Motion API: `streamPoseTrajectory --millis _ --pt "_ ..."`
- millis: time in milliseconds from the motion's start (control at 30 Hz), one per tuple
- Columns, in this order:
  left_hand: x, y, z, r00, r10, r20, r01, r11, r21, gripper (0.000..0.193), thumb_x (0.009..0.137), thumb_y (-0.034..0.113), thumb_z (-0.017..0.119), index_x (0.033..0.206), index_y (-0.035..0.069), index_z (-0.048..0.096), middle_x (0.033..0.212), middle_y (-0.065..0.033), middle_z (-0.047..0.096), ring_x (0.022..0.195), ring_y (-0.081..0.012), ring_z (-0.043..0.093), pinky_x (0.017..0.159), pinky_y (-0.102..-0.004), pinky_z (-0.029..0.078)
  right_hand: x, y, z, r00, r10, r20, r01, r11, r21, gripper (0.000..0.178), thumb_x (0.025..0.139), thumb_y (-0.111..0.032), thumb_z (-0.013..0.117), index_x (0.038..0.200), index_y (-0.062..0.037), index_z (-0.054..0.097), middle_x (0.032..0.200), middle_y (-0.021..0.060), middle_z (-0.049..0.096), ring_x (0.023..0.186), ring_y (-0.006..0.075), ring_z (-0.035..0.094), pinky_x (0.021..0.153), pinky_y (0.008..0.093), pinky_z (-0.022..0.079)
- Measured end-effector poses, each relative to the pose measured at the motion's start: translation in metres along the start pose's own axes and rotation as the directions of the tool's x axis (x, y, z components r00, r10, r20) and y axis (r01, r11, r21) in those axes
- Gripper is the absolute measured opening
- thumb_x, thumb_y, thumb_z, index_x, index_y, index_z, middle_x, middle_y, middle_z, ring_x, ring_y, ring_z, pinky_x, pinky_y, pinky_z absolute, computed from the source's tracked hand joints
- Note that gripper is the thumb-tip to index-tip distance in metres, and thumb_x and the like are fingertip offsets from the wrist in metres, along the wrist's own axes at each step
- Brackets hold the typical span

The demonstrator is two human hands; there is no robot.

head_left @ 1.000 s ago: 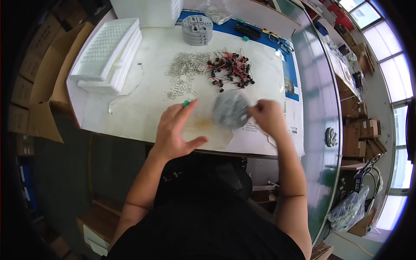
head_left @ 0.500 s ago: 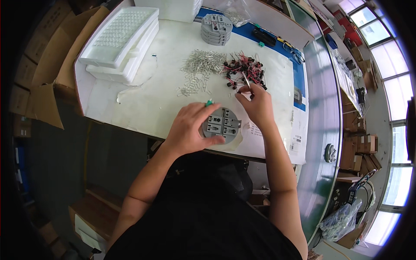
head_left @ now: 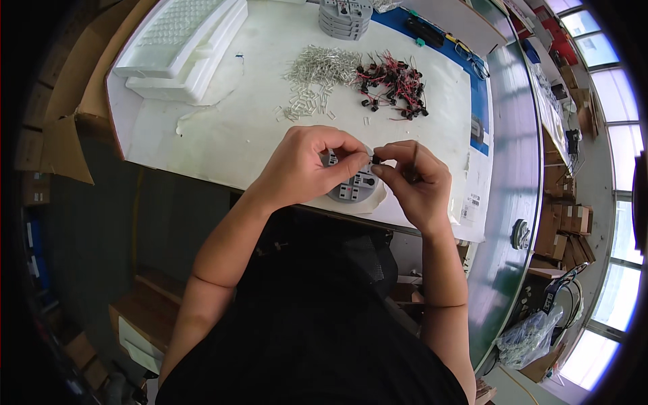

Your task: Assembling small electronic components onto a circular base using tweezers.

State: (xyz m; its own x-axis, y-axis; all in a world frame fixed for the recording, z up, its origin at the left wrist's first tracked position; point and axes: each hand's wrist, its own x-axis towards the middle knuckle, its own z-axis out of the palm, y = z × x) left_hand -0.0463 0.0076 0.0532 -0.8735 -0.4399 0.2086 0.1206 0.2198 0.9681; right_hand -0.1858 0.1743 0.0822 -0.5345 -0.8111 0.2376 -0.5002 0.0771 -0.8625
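Observation:
Both my hands meet over a round grey plate (head_left: pixel 364 192) with several raised slots, near the table's front edge. A small black part (head_left: pixel 376 160) is pinched between the thumb and index fingertip of my right hand (head_left: pixel 424 189). Something thin and dark also shows among that hand's curled fingers, too unclear to name. My left hand (head_left: pixel 307 165) has its thumb and index finger pressed together right beside the black part. What those fingertips hold, if anything, is hidden. The left hand covers part of the plate.
Beyond the hands lie a pile of small clear pieces (head_left: pixel 320 71) and a heap of black parts with red and black wires (head_left: pixel 395 88). Grey round plates (head_left: pixel 344 19) are stacked at the back. White foam trays (head_left: pixel 179 50) stand left; pliers (head_left: pixel 469 57) lie back right.
My right hand has come back from the heap of wired parts toward the plate, with the black part. My left hand has moved right and closed its fingertips. The view has shifted slightly.

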Motion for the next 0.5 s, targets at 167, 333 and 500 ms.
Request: streamPoseTrajectory --millis 167,333,500 --pt "-0.004 -0.001 0.01 0.997 -0.08 0.017 0.081 0.988 -0.133 0.014 0.093 0.014 0.08 0.092 0.0 0.077 0.082 -0.004 0.074 0.077 -0.0068 0.063 0.072 -0.0252 0.05 -0.019 0.021 0.002 0.981 0.196 0.005 -0.191 0.95 0.246 0.018 0.088 0.004 0.082 0.105 -0.0011 0.076 0.094 -0.0008 0.07 0.064 0.0056 0.052 0.058 0.0234 0.042" --pt "-0.011 -0.01 0.014 0.999 -0.006 -0.048 0.019 0.965 0.262 0.015 0.087 0.015 0.081 0.084 0.003 0.074 0.076 -0.0051 0.071 0.071 -0.0152 0.065 0.071 -0.0318 0.051 -0.022 0.032 -0.004 0.999 0.035 0.012 -0.035 0.999 0.006 0.023 0.087 0.005 0.081 0.108 -0.0021 0.076 0.105 0.002 0.067 0.064 0.0081 0.054 0.06 0.025 0.044" --pt "-0.022 -0.018 0.026 0.986 0.165 0.038 -0.145 0.71 0.689 0.015 0.08 0.016 0.083 0.082 0.006 0.072 0.08 -0.0045 0.069 0.078 -0.0242 0.067 0.074 -0.0391 0.052 -0.026 0.03 -0.007 0.989 0.053 0.137 -0.006 0.946 -0.325 0.022 0.084 0.003 0.08 0.106 -0.002 0.075 0.109 0.0065 0.067 0.064 0.0151 0.061 0.062 0.0297 0.05"
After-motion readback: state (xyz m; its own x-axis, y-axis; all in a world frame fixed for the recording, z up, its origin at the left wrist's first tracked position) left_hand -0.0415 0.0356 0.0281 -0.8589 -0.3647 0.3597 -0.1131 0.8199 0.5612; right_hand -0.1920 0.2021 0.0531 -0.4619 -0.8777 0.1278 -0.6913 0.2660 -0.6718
